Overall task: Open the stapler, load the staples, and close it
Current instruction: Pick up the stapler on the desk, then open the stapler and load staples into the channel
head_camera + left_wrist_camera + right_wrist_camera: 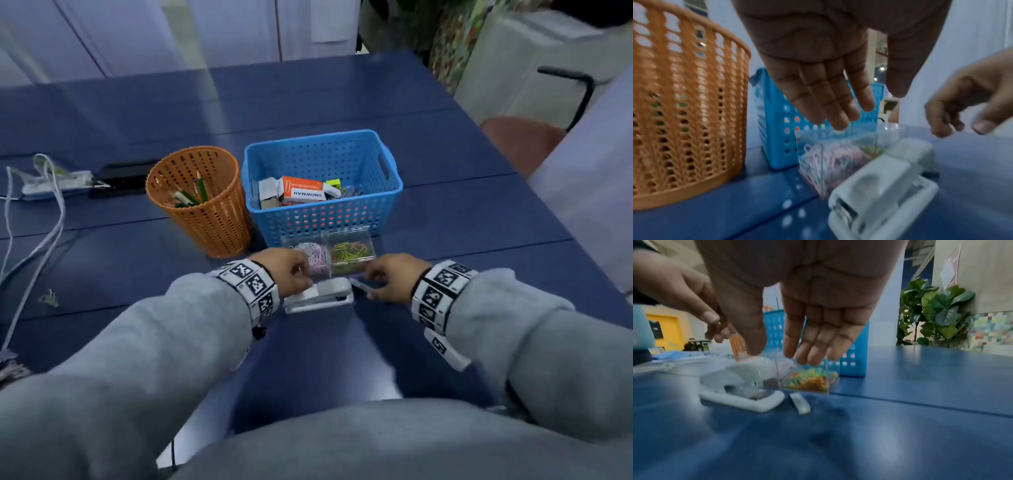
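At nine o'clock on the blue table [445, 212] a power strip [56, 183] is lying with its white cables [51, 236] trailing toward the person. Moving right, an orange mesh cup [202, 202] is holding pencils at about eleven o'clock from the hands, and a blue basket [323, 156] with an orange-and-white box [303, 192] inside is sitting at twelve. Just in front of the basket, two clear boxes of paper clips [330, 253] are standing side by side.

The left hand [286, 270] is hovering at the stapler's nine-o'clock end with fingers straight and relaxed, gripping nothing. The white stapler [320, 294] is lying closed on the table between the two hands, directly below the clip boxes. A small strip of staples [800, 403] is lying on the table at the stapler's three-o'clock end, just beside it. The right hand [392, 277] is hanging over that strip, fingers loosely spread and empty; the wrist view is showing clear air beneath the fingertips.

Judging from this, the stapler is not yet opened. The risks: the light stapler could be sliding away if lifted without the base being pinned; the clip boxes could be getting knocked, being so close behind; and the thin strip could be snapping or scattering if pinched hard against the smooth tabletop.
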The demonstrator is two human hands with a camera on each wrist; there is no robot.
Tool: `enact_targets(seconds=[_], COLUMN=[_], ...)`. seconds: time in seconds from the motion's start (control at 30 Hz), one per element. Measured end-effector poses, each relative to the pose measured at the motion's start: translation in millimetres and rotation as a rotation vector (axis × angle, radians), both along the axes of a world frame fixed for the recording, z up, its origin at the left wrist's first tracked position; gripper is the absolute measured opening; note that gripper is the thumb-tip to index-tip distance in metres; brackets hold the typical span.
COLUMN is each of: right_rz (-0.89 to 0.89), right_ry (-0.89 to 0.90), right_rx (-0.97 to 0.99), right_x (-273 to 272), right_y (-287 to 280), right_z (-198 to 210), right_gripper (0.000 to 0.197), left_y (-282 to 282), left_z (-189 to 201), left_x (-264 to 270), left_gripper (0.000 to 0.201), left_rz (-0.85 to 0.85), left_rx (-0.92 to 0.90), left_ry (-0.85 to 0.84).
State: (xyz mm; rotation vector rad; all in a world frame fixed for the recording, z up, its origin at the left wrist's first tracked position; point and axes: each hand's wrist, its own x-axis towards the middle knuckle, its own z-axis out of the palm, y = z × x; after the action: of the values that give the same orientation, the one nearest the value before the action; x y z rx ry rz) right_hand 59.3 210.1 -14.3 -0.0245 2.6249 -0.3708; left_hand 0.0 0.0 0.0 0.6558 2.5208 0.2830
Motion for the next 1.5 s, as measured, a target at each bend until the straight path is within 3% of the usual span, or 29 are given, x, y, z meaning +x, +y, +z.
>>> enact_targets(seconds=[0.23,0.43,0.63,0.87,1.03,1.17,1.5], right_rz=[0.049,0.097,0.018,-0.035,-0.034,-0.028,-0.038], right_ry=[-0.061,-0.054,-0.069,-0.042,-0.044,-0.048,-0.036], right_rx=[0.089,0.111,0.070,0.058,0.064,0.063,0.052], right_x=[-11,-14,-13,-5,-2,-4,-4], right_y=[-15,-26,-34,-28,-27,-27,-27], right_z=[-23,-34,-36,-38,-39,-38,-38], right_gripper=[0.054,0.048,0.043,0.052,0.045,0.046,0.045], left_y=[17,20,25,-7,-51,-76,-81], left_z=[-28,-34,-38,-21,-13,-22,-42], left_x=[6,8,13,11,6,-1,3], left_gripper=[0.035,0.045,0.036,0.031,0.031,0.031,0.019], left_rz=[-0.115,-0.098,-0.098,0.196,0.225,0.295,0.176], left_rx=[-0.142,-0.081,-0.040,0.310,0.395,0.344,-0.193], left_ry=[-0.037,-0.029,-0.011,-0.049,-0.039,-0.014,0.012])
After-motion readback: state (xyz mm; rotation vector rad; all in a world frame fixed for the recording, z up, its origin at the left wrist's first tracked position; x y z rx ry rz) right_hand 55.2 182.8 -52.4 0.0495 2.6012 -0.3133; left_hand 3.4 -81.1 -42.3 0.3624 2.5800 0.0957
